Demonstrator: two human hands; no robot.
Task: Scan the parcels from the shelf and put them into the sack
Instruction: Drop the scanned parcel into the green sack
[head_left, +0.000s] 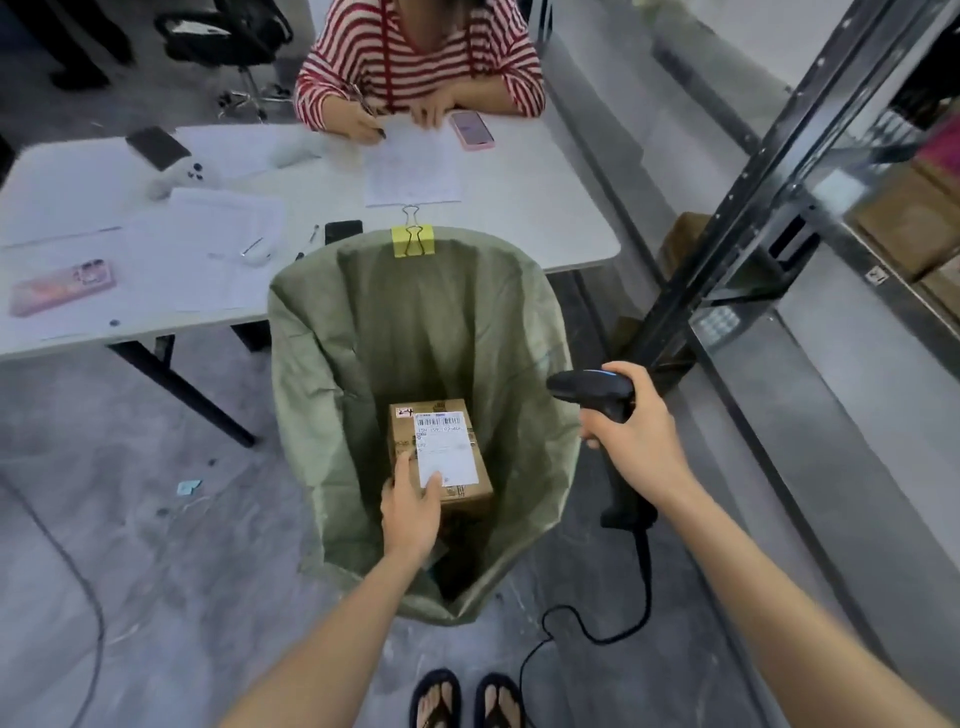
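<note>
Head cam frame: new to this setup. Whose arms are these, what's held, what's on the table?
There is no machine here. One wide camera sits on a person's head and looks down, so the two bare arms coming in from the bottom edge are the wearer's own. The left hand grips a cardboard parcel with a shipping label, at the open mouth of the green sack. The right hand holds a corded black barcode scanner. A yellow binder clip sits on the sack's far rim, by the edge of the white table. On the table lie papers and a pink phone. A second person in a striped top sits behind it, writing. The dark metal shelf stands at the right, with more boxes on it.
</note>
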